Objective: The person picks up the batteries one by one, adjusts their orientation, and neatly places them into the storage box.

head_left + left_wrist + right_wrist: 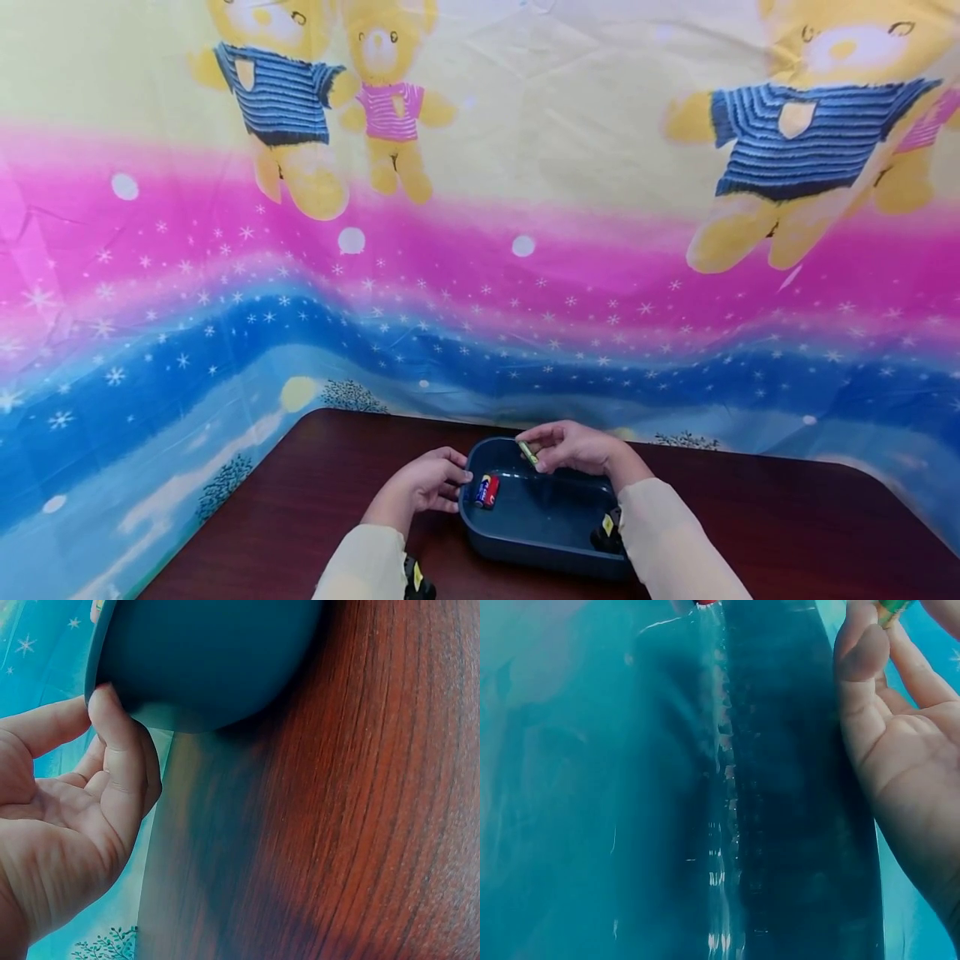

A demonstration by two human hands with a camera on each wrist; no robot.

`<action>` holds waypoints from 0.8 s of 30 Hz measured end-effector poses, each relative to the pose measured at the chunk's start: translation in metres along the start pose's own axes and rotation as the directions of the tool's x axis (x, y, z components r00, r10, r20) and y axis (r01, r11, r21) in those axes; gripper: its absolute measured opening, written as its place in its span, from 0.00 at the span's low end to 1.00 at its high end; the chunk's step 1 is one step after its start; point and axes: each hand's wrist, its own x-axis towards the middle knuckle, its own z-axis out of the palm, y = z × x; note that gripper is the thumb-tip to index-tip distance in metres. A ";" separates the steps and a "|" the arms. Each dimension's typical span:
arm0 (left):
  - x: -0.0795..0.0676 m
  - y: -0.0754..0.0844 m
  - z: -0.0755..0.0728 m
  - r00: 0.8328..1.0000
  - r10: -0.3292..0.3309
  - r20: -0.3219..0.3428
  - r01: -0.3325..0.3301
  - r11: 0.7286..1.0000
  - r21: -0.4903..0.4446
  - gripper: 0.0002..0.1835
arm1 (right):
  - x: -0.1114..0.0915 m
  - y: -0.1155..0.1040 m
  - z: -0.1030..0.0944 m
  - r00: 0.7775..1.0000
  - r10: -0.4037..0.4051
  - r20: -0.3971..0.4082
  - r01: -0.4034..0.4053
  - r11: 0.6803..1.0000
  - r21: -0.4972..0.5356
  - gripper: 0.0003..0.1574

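From where I stand, the person's left hand (431, 482) pinches the left end of a dark tub (543, 508) by its rim, while the right hand (573, 447) has a slim green battery (528, 452) clamped between thumb and fingertips — up over the tub, close to the far rim. Down inside, near the left end, lies a red and blue thing (487, 492), one battery or two side by side, I can't tell which. The tub sits on the brown desk (765, 517), a bear-printed cloth (570, 167) hanging behind

I'd judge the step in hand to be moving batteries into or out of the tub — this moment doesn't show which. If it's in, the next move calls for lowering the green battery beside the red and blue thing and loosening the right hand's pinch, the left hand steadying the tub
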 end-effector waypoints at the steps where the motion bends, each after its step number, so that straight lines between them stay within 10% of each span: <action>1: 0.000 0.000 0.000 1.000 -0.001 -0.002 0.001 1.000 -0.001 0.12 | 0.001 0.001 0.000 1.000 0.008 0.002 -0.008 1.000 -0.006 0.36; 24: 0.000 -0.001 0.002 1.000 -0.005 -0.018 0.005 1.000 0.010 0.12 | 0.016 0.006 0.016 0.982 0.186 0.022 -0.181 0.975 -0.127 0.29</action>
